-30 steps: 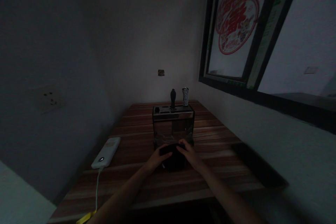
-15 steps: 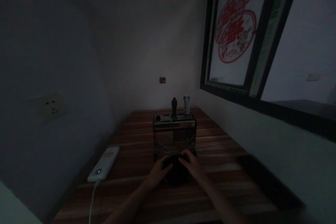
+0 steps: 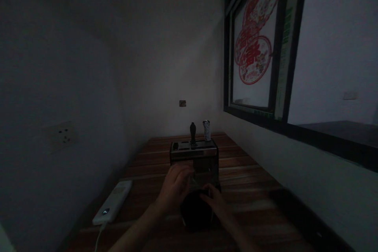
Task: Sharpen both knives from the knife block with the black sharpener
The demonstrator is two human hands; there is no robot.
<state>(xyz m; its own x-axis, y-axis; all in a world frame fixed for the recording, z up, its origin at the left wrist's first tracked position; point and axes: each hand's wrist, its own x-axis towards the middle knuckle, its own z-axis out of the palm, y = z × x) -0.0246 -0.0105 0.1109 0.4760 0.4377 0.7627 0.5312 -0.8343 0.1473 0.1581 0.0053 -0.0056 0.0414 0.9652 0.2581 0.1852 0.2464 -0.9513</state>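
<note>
A dark, rounded object point(image 3: 197, 212) stands in front of me at the near side of a box-like stand; it is too dark to tell its kind. My right hand point(image 3: 215, 201) grips its upper right edge, thumb and fingers bent. Raised above its left side, my left hand point(image 3: 175, 183) has its fingers curled together. Something faint and translucent shows by those fingertips, too dim to name. The stand point(image 3: 195, 149) has a shiny top and dark frame, its lower part partly hidden by my left hand.
On the stand's top are a black bulb-shaped handle point(image 3: 193, 133) and a patterned silvery cylinder point(image 3: 207, 130). A white power bank point(image 3: 113, 202) with a cable lies left on the wood-grain table point(image 3: 144, 173). A long dark object point(image 3: 307, 216) lies along the right wall, below a framed window point(image 3: 254, 114).
My left hand has lifted off the dark rounded object and closed its fingers above it. My right hand stays on its edge. The view has tilted up slightly.
</note>
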